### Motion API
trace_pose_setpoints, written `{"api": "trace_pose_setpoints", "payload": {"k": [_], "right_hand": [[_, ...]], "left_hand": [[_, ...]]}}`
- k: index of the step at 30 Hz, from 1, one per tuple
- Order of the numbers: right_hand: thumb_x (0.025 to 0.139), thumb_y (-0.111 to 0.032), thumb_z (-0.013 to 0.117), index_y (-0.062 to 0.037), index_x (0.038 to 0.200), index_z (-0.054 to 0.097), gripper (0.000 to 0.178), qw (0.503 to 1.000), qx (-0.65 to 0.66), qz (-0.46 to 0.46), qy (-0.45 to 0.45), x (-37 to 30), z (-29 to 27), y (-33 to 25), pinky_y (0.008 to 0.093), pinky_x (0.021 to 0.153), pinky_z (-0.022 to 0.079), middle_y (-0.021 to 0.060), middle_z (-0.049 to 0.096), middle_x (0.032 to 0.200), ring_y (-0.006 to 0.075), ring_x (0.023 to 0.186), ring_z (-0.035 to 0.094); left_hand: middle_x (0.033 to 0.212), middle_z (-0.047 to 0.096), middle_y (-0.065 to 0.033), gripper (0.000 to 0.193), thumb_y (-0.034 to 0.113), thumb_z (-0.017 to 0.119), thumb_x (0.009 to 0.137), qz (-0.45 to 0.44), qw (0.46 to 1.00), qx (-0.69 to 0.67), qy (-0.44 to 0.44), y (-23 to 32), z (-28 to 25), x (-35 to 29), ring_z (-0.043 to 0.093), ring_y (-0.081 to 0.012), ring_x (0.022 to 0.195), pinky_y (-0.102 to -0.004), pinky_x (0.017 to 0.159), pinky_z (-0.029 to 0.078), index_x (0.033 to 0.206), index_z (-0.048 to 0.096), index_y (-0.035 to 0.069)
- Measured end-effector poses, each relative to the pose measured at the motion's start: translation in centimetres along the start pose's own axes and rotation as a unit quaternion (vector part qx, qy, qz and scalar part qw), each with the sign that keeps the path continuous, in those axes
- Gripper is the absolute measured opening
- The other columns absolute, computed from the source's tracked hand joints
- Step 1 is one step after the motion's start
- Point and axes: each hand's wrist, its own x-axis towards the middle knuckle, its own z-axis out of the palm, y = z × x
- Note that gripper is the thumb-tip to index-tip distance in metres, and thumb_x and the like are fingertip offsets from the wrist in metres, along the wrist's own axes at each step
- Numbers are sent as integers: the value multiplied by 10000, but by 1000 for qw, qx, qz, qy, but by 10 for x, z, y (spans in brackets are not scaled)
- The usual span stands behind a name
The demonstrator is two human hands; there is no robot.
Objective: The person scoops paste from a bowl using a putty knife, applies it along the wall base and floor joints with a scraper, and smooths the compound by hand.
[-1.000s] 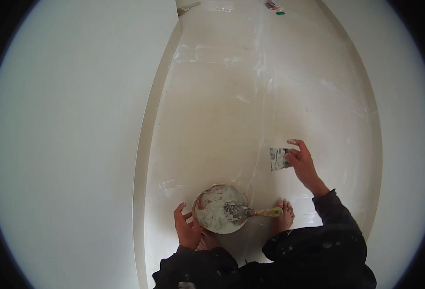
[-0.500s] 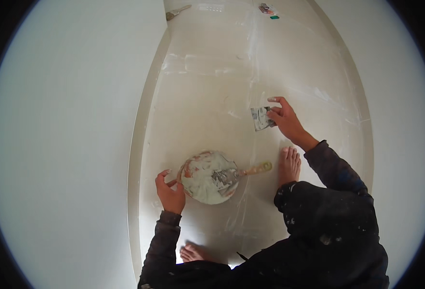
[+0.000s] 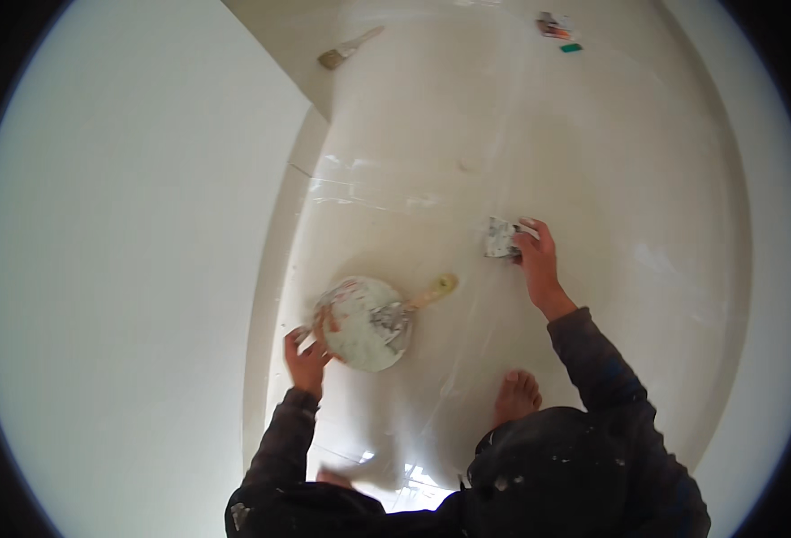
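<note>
Round swung the spatula handle [image 3: 438,287], pointing further forward! Left hand [image 3: 306,361] clutched the smeared pan [image 3: 352,334], seemingly by its rim; right hand [image 3: 539,262] kept pinching the small plate [image 3: 499,238].

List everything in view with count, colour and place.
Round container: 1, reddish, left of centre
Paste: 1 mass, whitish, in the container
Putty knife: 1, yellowish handle, across container's right rim
Flat scraper: 1, grey smeared white, above right of container
Brush: 1, brownish, upper-left floor
Small bundle: 1, multicoloured, top right
Small piece: 1, green, beside bundle
Floor: 1, beige, underneath
Walls: 2, pale, either side
Left hand: 1, bare, at container
Right hand: 1, bare, holding scraper
Feet: 2, bare, bottom
Sleeves: 2, dark, lower
</note>
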Motion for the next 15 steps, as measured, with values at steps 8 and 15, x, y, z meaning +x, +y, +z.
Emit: {"api": "trace_pose_setpoints", "payload": {"k": [8,15], "right_hand": [[963,-86,568,-105,1341,483,388,991,110,-70,21,-61,52,18,250,749,486,21,625,1025,80,894,579],[966,-26,529,-14,1331,435,376,995,15,-97,15,-135,1,33,246,756,481,59,609,992,91,882,561]], "left_hand": [[1286,531,-166,414,-51,637,870,110,988,58,87,27,29,24,685,-231,976,-326,733,585,1249,478,1],[1229,592,-167,482,-4,578,823,384,829,406,-15,75,36,-4,493,-382,1199,-464,1047,386,1300,519,21]]}}
